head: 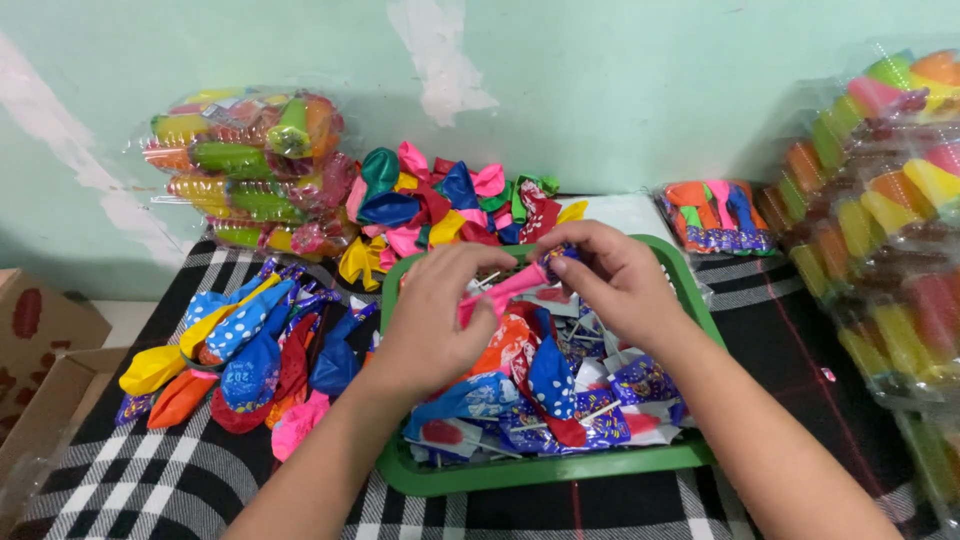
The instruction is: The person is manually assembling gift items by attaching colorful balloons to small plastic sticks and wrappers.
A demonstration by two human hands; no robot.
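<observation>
Checked cloth covers the tabletop (150, 480); over the green tray (560, 470), left hand (435, 320) and right hand (610, 280) both pinch a pink balloon (505, 290), attaching its stick; steady fingers needed next

Both hands worked over a green tray (690, 290) full of deflated balloons and small printed paper pieces. Left hand (432, 315) and right hand (610, 275) pinched a pink balloon (505, 290) between them, fingers closed on it, right fingertips at its blue printed end. Tray sat on a black-and-white plaid cloth (150, 480). Left of tray: a row of balloons with printed tags (240, 350), yellow, orange, blue, pink. Behind tray: a loose balloon heap (440, 200). Clear bags of packed balloons (250, 165) against the green wall (600, 80); more stacked packs (880, 210) at right. Small bag (715, 215) near tray's far corner. Cardboard box (40, 340) at left edge.
</observation>
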